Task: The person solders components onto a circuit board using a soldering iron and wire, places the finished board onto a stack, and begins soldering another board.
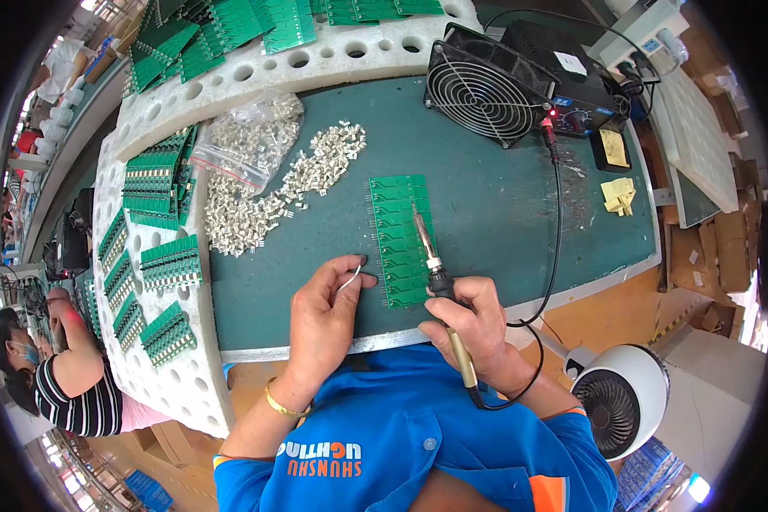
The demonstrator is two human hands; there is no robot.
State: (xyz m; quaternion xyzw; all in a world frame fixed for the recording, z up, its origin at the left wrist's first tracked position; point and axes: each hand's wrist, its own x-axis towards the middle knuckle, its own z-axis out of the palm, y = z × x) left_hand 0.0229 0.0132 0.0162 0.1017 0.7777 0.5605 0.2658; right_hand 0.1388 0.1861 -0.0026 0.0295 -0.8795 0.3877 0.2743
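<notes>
My left hand (324, 316) pinches a thin silvery solder wire (353, 278), just left of a long green circuit board panel (398, 256) with pins along its left edge. My right hand (474, 324) is closed on a soldering iron (430, 250), whose tip is over the upper part of that panel. The iron's black cable loops down past my wrist and up the mat's right side. Loose small white components (242, 225) lie in a heap behind my left hand, with a clear bag (252, 136) of more at their back.
White foam trays (214, 358) hold several green boards at left and back. A black fan (485, 92), control box (578, 98) and yellow sponge (619, 196) are at back right. A white fan (619, 397) stands below the table's right edge. A co-worker (68, 371) sits at left.
</notes>
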